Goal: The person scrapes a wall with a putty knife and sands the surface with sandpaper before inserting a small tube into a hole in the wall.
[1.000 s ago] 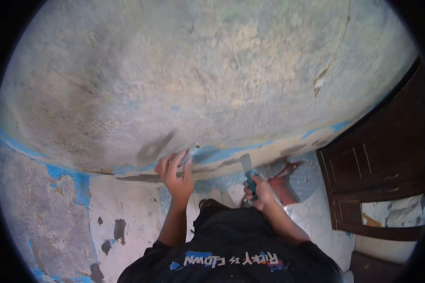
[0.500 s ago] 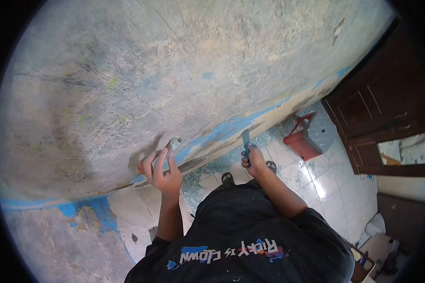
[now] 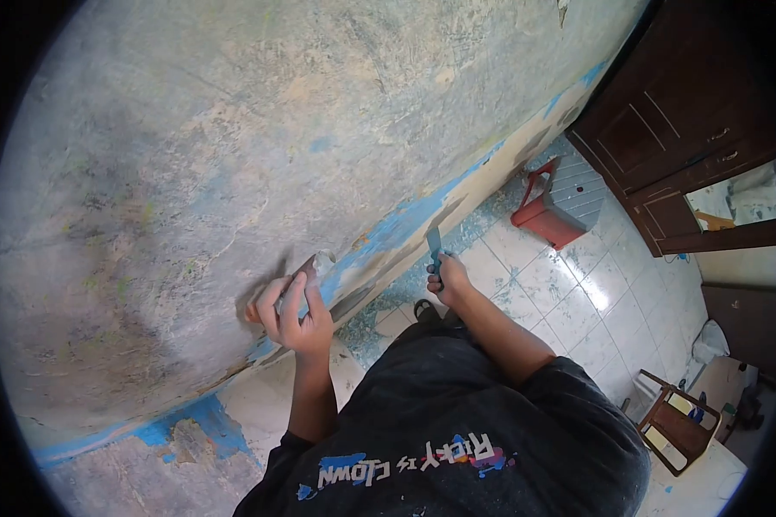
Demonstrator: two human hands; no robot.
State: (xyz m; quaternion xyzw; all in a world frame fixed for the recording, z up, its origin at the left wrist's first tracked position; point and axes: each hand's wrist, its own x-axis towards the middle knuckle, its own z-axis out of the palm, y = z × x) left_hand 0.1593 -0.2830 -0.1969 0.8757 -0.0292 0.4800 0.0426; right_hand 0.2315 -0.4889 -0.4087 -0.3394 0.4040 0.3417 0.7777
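Against the grey, scraped wall, my left hand is closed around a bent piece of sandpaper. A pale curled end sticks out past the fingertips, and a reddish-brown edge shows on the other side. My right hand grips the teal handle of a putty knife. Its blade points up, overlapping the lower cream band of the wall in this view. Between the two hands runs a strip of flaking blue paint.
A red plastic step stool stands on the tiled floor, which is littered with paint flakes. Beyond it is a dark wooden cabinet. A wooden-framed chair or stool is at the lower right.
The view has turned, so the cabinet and red stool sit further left and the wooden frame shows more fully. My right hand with the putty knife has shifted slightly left and up.
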